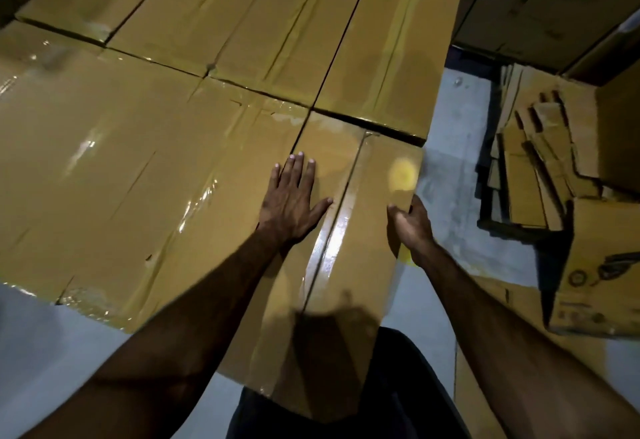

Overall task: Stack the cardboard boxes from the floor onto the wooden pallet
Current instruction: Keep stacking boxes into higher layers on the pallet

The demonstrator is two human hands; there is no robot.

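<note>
Stack nearly filled w/ taped boxes [173, 68]; pallet hidden. Last box [332, 265] being seated: left hand [291, 199] laid flat on top, fingers straight; right hand [412, 227] fingers curled on its side edge. More boxes [595, 286] lie right of the fingers.

Both forearms are bare to the frame edge, no sleeves, and the left hand [294, 196] and right hand [410, 227] are ungloved. Dark legwear [398, 386] shows below the right hand.

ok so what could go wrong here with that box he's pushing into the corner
1. The near box juts out past the front edge of the stacked boxes toward the person, so it could tip off if let go.
2. The right hand grips the box's side edge; its fingers could get scraped if the box shifts.
3. The left hand lies flat on glossy tape and might slip.
</note>
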